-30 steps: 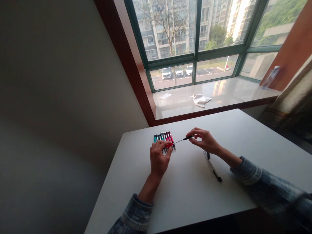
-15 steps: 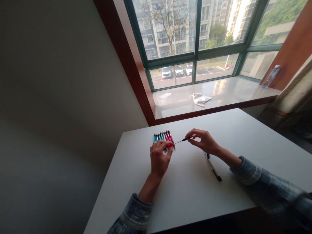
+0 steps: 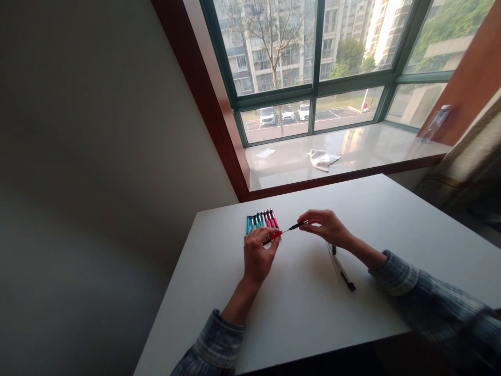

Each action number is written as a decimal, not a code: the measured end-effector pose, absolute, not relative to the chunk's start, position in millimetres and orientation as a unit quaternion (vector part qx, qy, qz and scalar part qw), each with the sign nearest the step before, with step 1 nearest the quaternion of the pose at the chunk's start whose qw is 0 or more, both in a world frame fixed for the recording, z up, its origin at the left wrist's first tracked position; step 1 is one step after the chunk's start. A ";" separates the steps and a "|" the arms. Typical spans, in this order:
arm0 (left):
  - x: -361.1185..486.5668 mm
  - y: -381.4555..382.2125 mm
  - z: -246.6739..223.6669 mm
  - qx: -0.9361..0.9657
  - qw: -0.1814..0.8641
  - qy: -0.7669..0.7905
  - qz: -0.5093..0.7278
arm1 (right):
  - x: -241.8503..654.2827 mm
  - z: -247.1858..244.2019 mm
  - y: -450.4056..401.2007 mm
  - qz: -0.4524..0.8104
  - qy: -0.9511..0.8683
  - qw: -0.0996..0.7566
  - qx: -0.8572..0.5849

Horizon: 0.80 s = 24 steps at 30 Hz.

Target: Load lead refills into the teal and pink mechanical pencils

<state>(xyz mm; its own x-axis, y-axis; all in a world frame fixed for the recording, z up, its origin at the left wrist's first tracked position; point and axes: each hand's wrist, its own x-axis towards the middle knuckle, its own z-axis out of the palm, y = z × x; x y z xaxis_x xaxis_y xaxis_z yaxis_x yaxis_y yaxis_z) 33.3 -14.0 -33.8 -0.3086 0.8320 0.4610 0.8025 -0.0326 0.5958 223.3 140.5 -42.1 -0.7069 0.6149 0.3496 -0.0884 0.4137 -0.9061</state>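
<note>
My left hand [image 3: 259, 256] rests above the white table [image 3: 305, 318], its fingers closed on a red pen barrel [image 3: 275, 235]. Partly under that hand lies a tight row of teal and pink pens [image 3: 261, 220]. My right hand [image 3: 324, 226] pinches a thin black pen refill [image 3: 296, 226] between thumb and fingers. Its fine tip points at the barrel's open end, a small gap apart. Beside my right wrist lie a black-capped pen and a clear sleeve [image 3: 340, 270].
The table's far corner meets a pale stone window sill [image 3: 364, 151] holding a crumpled white cloth [image 3: 323, 160], a paper slip [image 3: 265, 153] and a plastic bottle [image 3: 435, 124]. A wall rises left of the table; a fabric curtain [image 3: 469, 156] hangs right.
My left hand has shifted right, bringing the red barrel closer to the refill's tip. My right hand stays nearly still, with the refill tilted slightly more.
</note>
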 end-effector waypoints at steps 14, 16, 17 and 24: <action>35.9 -13.4 -40.1 0.620 0.019 0.678 0.393 | 219.7 -51.1 132.6 0.495 -0.787 0.337 -0.146; 36.1 -13.6 -40.3 0.624 0.019 0.676 0.393 | 219.7 -50.5 132.3 0.498 -0.786 0.335 -0.147; 36.0 -13.7 -40.6 0.624 0.020 0.675 0.393 | 219.9 -50.2 132.3 0.497 -0.788 0.332 -0.148; 34.6 -13.6 -43.7 0.632 0.015 0.671 0.386 | 222.3 -47.1 134.6 0.436 -0.826 0.306 -0.185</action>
<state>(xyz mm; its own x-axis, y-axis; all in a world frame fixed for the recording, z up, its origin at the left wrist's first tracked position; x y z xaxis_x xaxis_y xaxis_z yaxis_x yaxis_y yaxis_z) 34.6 -13.6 -43.7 -0.1995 0.8607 0.4683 0.8372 -0.0987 0.5380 222.3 134.6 -47.1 -0.7446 0.5725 0.3433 0.0392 0.5508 -0.8337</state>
